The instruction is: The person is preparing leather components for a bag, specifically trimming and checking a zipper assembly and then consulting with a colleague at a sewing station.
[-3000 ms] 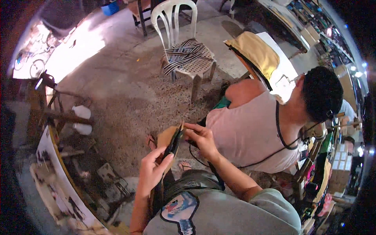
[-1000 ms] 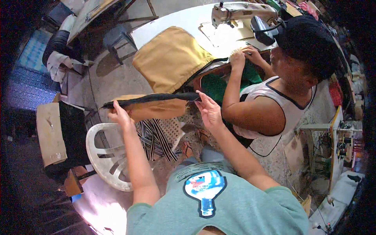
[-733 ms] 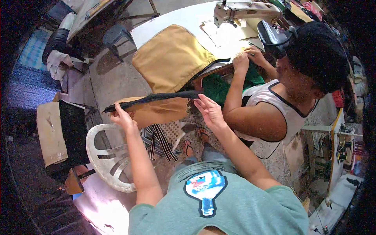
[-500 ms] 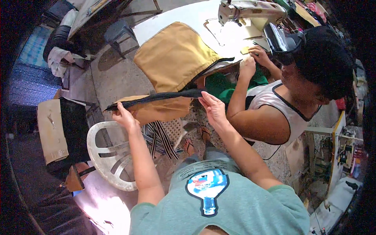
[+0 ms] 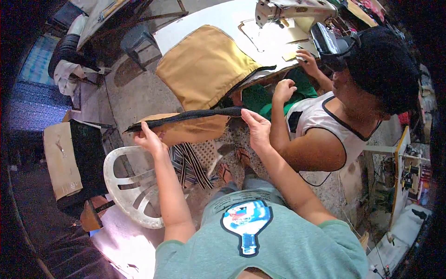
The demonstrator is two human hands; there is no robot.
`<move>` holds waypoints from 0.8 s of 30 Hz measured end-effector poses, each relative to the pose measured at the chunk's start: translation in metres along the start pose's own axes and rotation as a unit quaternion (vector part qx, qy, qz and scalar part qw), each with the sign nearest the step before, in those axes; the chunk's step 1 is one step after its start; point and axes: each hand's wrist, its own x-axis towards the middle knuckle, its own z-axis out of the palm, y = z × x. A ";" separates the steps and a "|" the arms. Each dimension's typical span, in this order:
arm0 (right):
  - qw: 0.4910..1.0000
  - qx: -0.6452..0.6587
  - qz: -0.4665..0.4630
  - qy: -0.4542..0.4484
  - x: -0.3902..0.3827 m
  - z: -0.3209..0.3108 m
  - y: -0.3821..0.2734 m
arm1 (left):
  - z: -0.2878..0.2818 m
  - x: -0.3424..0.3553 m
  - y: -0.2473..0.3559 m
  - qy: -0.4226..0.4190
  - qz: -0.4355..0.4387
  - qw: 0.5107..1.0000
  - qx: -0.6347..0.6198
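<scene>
Near the left end of a black strip [image 5: 200, 114], pinching it between thumb and fingers of the left hand [image 5: 151, 141], with a short tip jutting past; at the right end, pinching likewise between thumb and fingertips of the right hand [image 5: 258, 128]. Held in the air between both hands, with the black strip uppermost and a small tan fabric piece [image 5: 195, 130] hanging below. Lower down, black-and-white striped bands [image 5: 190, 165] on the seat of a white plastic chair [image 5: 130, 181]. Farther out, over the near left corner of a white sewing table [image 5: 227, 18] and hanging past its edge, a larger tan fabric panel [image 5: 204, 67] with black edging. Near that table's near edge, a co-worker's hand [image 5: 307, 62]; beyond, on the same top, a sewing machine [image 5: 292, 11].
</scene>
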 end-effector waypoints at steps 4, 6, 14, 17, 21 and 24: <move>1.000 -0.012 -0.026 0.005 -0.012 0.003 -0.010 | -0.005 0.000 -0.002 -0.010 0.014 1.000 -0.009; 0.998 -0.020 -0.055 0.005 -0.024 0.002 -0.024 | -0.012 -0.002 -0.004 -0.032 0.023 0.999 -0.004; 0.910 -0.329 -0.249 -0.045 -0.128 -0.022 -0.079 | -0.062 -0.045 0.011 -0.191 -0.046 0.978 -0.066; 0.880 -0.352 -0.315 -0.048 -0.152 -0.047 -0.089 | -0.068 -0.062 0.022 -0.209 -0.044 0.976 -0.042; 0.922 -0.288 -0.259 -0.010 -0.175 -0.074 -0.091 | -0.077 -0.077 0.013 -0.246 0.008 0.967 -0.060; 0.963 -0.243 -0.118 0.028 -0.182 -0.095 -0.099 | -0.084 -0.090 0.016 -0.221 -0.034 0.967 -0.121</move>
